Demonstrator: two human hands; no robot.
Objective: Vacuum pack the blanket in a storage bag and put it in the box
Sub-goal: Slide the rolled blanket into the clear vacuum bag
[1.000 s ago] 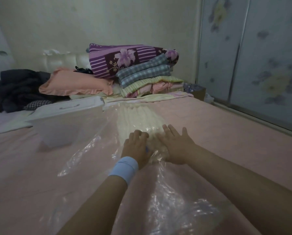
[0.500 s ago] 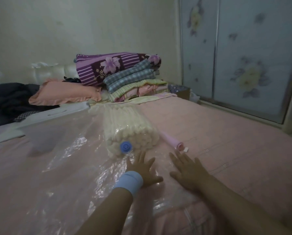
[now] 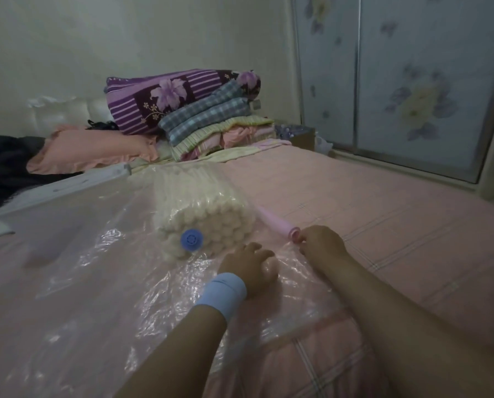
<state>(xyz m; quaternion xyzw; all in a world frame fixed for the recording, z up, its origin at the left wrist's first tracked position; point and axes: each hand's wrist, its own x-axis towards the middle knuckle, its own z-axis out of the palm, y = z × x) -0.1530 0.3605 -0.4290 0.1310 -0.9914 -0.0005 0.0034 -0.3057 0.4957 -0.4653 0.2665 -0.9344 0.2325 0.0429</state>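
Cream ribbed blanket [image 3: 200, 202] folded inside clear plastic storage bag [image 3: 96, 268] on the bed | left hand [image 3: 248, 265] rests loosely curled on the film, gripping nothing | right hand [image 3: 323, 244] pinches pink tube pump [image 3: 268, 221] by its near end | tip: seat it square on round blue valve [image 3: 192, 239], keep film flat

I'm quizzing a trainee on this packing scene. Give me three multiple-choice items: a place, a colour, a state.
1. The pink plastic pump tube lies: A) right of the cream folded blanket B) atop it C) on the floor
2. The round valve on the clear plastic bag is: A) red B) blue C) green
3. The right hand: A) grips the tube's near end B) presses the blanket C) is unseen
Key: 1 A, tube beside the blanket's right edge; 2 B, cap plainly blue; 3 A, fingers curl round the tube's end.
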